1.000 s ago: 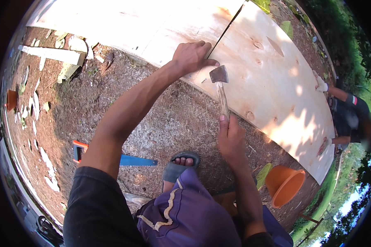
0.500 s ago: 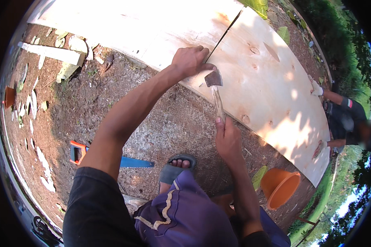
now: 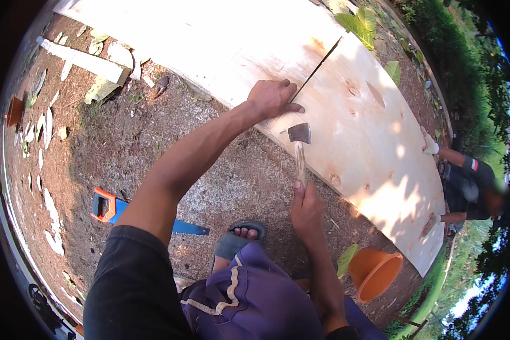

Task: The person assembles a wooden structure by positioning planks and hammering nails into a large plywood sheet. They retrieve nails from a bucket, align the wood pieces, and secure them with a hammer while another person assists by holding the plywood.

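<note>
Your right hand [image 3: 307,207] is closed around the hammer [image 3: 299,148] handle; its head has come up a little, now just off the board [image 3: 374,141] edge. At 11 o'clock of it, your left hand [image 3: 273,97] stays pressed on the board, fingers curled.

Probably an outdoor woodworking yard: bare dirt ground [image 3: 124,147], plywood sheet [image 3: 368,141], handsaw [image 3: 147,215].

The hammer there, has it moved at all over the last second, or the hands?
Hardly. The right hand keeps its grip on the hammer, whose head stays at the plywood sheet's near edge, beside the dark cut line. The left hand stays pressed on the sheet. The saw and orange bucket lie where they were.
</note>
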